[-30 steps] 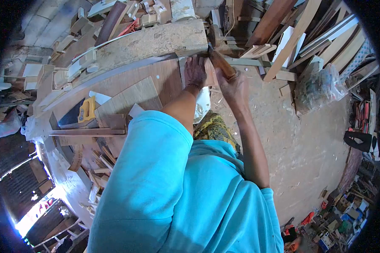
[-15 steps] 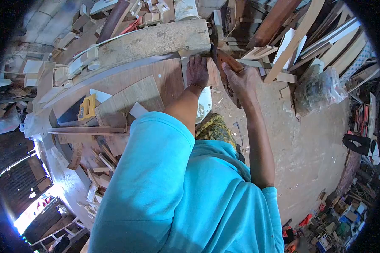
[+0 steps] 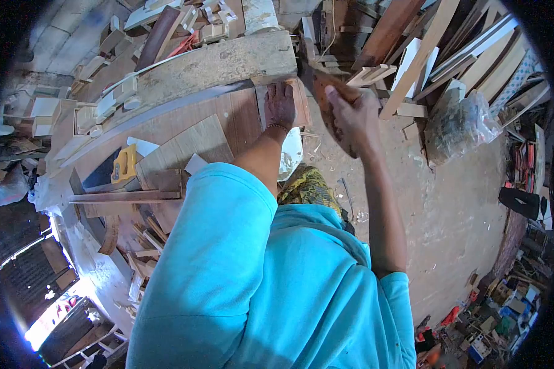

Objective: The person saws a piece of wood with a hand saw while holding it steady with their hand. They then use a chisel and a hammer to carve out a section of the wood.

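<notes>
The person's left hand point(image 3: 280, 106) lies palm down on a flat, reddish-brown wooden piece point(image 3: 301, 103) at the end of the brown wooden desk point(image 3: 243, 117), its fingers extended and slightly apart, gripping nothing. The flat palm seems meant to steady the wood by weight rather than by a pinch. The thick, weathered wooden beam point(image 3: 209, 63) beside it appears to give the wood something solid to lie against, though whether they touch is hard to tell.

The right hand point(image 3: 357, 117) is closed round a long, brown, wooden-handled tool point(image 3: 327, 104) that looks like a handsaw, with the thumb laid along the upper side of the handle, probably for control of its angle. The tool is held out past the end of the desk, where its length has room over the concrete floor point(image 3: 437, 209).

The wooden piece lies beneath the left fingers and palm, with its outer end showing between that hand and the tool. The tool's handle is inside the right fingers; one end points toward the corner of the beam, while the other reaches back below the hand. Whether its edge touches the wood cannot be told. A yellow-handled saw point(image 3: 124, 165) lies well apart from both hands, near a pale, flat wooden board point(image 3: 188, 146).
</notes>
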The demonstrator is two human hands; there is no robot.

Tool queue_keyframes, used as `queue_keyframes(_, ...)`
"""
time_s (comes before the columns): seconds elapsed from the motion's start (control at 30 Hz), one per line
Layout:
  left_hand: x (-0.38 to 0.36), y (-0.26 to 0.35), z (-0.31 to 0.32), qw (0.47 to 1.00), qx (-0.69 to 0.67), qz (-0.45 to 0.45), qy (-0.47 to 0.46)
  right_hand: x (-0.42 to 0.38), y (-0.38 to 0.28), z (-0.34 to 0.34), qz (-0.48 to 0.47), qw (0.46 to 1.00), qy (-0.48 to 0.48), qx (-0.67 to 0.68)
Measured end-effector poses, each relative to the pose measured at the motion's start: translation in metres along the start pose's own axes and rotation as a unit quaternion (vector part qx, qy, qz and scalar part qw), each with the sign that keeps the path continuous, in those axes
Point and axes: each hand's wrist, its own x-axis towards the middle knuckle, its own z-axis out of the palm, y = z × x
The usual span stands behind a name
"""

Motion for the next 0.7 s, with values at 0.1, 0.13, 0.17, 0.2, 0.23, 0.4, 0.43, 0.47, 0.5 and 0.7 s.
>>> queue_keyframes(0.1, 0.001, 0.003, -0.012, 0.998, -0.055, -0.026, 0.01, -0.015, 0.025, 0.013, 0.013, 0.998, 0.02, -0.051)
queue_keyframes(0.13, 0.002, 0.003, -0.018, 0.999, -0.048, -0.019, 0.0, -0.019, 0.036, 0.02, 0.023, 0.999, 0.029, -0.031)
queue_keyframes(0.17, 0.001, 0.003, -0.021, 0.999, -0.041, -0.01, -0.011, -0.023, 0.045, 0.023, 0.034, 0.999, 0.039, -0.011)
queue_keyframes(0.2, 0.0, 0.002, -0.018, 0.999, -0.042, -0.01, -0.012, -0.029, 0.041, 0.025, 0.008, 0.997, 0.073, 0.015)
queue_keyframes(0.23, 0.0, 0.0, -0.014, 1.0, -0.028, 0.007, -0.011, -0.034, 0.043, 0.026, 0.009, 0.997, 0.074, 0.015)
queue_keyframes(0.4, 0.002, 0.007, -0.039, 0.999, -0.035, 0.0, 0.0, -0.053, 0.058, 0.037, 0.025, 0.995, 0.093, 0.008)
queue_keyframes(0.43, 0.003, 0.009, -0.043, 1.0, -0.027, -0.003, -0.013, -0.056, 0.062, 0.039, 0.026, 0.995, 0.094, 0.008)
queue_keyframes(0.47, 0.003, 0.01, -0.046, 1.0, -0.017, -0.006, -0.026, -0.059, 0.066, 0.042, 0.025, 0.995, 0.095, 0.033)
queue_keyframes(0.5, 0.003, 0.009, -0.045, 1.0, -0.017, -0.006, -0.026, -0.062, 0.068, 0.043, 0.026, 0.993, 0.095, 0.059)
queue_keyframes(0.7, 0.003, 0.006, -0.031, 0.999, -0.031, -0.028, -0.019, -0.096, 0.082, 0.045, 0.021, 0.993, 0.118, 0.009)
